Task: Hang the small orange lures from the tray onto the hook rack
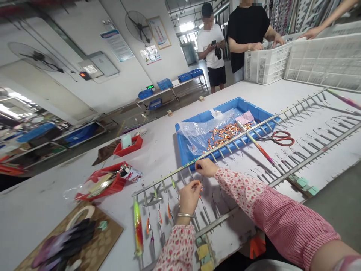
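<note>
My left hand [188, 197], a bangle at its wrist, pinches a small orange fishing lure [200, 190] between thumb and fingertips, above the rack. Just beyond it, my right hand [207, 167] is closed with curled fingers beside the rack's far bar [175, 172]; what it grips is hidden. Orange lures [169, 210] hang from clips on the rack's left part. Bare wire hooks [231, 150] stick out of the clips farther right. Behind the bar, a blue tray [180, 141] holds bubble wrap and several loose orange lures [225, 133].
Red-handled scissors [283, 138] lie right of the tray. Two red bins [118, 186] [132, 146] stand on the left, near a brown board [109, 233] with dark gloves [70, 241]. White crates [267, 66], with other people's hands on them, stand at the far right.
</note>
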{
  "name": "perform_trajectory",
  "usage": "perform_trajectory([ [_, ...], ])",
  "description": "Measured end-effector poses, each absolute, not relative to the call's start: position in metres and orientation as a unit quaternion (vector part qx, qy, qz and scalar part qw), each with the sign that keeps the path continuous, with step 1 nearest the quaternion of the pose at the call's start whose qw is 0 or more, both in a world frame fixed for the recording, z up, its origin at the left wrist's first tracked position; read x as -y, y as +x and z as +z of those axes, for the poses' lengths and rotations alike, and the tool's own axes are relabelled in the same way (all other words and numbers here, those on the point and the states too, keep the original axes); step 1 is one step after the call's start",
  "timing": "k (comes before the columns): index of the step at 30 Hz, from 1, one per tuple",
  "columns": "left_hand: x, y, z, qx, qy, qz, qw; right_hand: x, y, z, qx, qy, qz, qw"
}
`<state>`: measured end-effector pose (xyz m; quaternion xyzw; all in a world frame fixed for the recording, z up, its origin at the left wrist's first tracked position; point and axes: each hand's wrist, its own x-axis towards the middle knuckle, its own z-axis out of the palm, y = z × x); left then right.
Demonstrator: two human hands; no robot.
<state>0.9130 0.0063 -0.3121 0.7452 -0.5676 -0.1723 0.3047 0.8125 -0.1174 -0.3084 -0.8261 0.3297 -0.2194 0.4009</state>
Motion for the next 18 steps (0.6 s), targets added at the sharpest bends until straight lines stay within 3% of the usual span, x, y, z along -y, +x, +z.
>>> perform_trajectory([
  [3,-0.004,0.912,-0.313,0.57,0.749,-0.173,0.291,0.122,0.808,-0.317,-0.319,-0.697,-0.228,0.6],
  [5,-0.001,0.911,-0.315,0.574,0.744,-0.177,0.292,0.124,0.806,-0.321,-0.311,-0.633,-0.244,0.666],
  [13,0.002,0.908,-0.316,0.568,0.738,-0.187,0.313,0.125,0.806,-0.324,-0.291,-0.588,-0.27,0.705],
  [18,-0.003,0.903,-0.313,0.614,0.723,-0.165,0.269,0.121,0.806,-0.324,-0.307,-0.596,-0.28,0.687],
])
